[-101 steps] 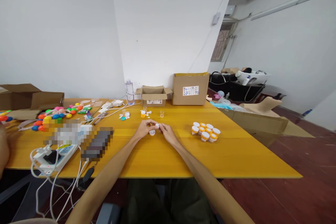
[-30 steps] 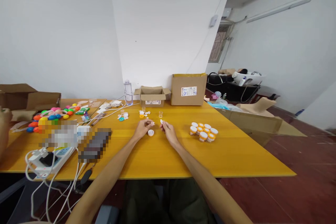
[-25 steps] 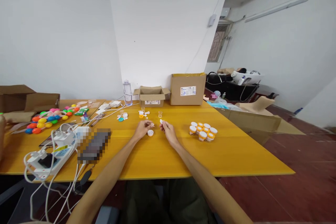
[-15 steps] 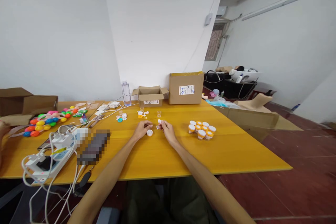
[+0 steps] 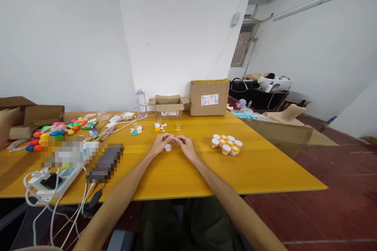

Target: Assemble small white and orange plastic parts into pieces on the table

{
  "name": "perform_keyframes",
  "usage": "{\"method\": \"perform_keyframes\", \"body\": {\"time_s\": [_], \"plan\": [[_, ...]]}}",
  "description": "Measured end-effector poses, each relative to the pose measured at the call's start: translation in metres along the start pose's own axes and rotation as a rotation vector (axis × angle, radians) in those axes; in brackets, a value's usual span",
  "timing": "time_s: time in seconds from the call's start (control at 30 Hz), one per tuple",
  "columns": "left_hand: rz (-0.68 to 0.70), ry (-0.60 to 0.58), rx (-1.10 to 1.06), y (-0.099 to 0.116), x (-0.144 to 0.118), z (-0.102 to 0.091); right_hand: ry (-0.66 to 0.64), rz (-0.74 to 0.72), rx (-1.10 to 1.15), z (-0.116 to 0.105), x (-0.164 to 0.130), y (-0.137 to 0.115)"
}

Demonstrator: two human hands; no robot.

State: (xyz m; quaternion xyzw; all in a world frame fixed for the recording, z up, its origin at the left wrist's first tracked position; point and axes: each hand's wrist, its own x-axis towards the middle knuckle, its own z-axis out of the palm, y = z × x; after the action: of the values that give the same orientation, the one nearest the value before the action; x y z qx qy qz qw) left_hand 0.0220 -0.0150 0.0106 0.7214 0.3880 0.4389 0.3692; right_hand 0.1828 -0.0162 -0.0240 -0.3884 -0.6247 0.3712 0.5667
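Observation:
My left hand (image 5: 160,143) and my right hand (image 5: 186,147) meet above the table, fingertips pinched together on a small white part (image 5: 173,138). The fingers hide most of it, so its exact shape is unclear. Just below my left fingers sits a round white cap with an orange rim (image 5: 167,148), hollow side up. A clear plastic cup (image 5: 178,126) stands upright beyond my hands. Behind my left hand are loose small white pieces (image 5: 163,126) and an orange ring (image 5: 157,129).
Several small jars with white and orange lids (image 5: 226,148) stand clustered on the right. An open carton (image 5: 168,106), a closed box (image 5: 209,98) and a bottle (image 5: 141,104) line the wall. Leftward are a power strip (image 5: 63,178), colourful balls (image 5: 55,135) and another person's arm (image 5: 6,125).
My left hand has moved right to join my right hand at the small white part, which was in the right fingers alone. The other person's arm has come further in at left.

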Motion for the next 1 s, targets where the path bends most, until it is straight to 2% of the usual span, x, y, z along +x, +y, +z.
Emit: {"method": "perform_keyframes", "body": {"time_s": [0.27,0.57,0.8,1.0], "plan": [[0.019,0.059,0.017,-0.0009,0.0006,-0.0030,-0.039,-0.016,-0.029,-0.0005,-0.0005,0.0004],[0.037,0.025,0.044,0.0018,-0.0017,-0.0002,-0.064,-0.007,-0.092,-0.0026,-0.0025,-0.0057],[0.054,0.027,0.040,0.0017,-0.0023,0.0006,-0.074,-0.002,-0.236,-0.0039,-0.0024,-0.0064],[0.053,0.016,0.025,0.0013,-0.0025,-0.0002,-0.107,0.041,-0.222,-0.0018,-0.0006,-0.0035]]}}
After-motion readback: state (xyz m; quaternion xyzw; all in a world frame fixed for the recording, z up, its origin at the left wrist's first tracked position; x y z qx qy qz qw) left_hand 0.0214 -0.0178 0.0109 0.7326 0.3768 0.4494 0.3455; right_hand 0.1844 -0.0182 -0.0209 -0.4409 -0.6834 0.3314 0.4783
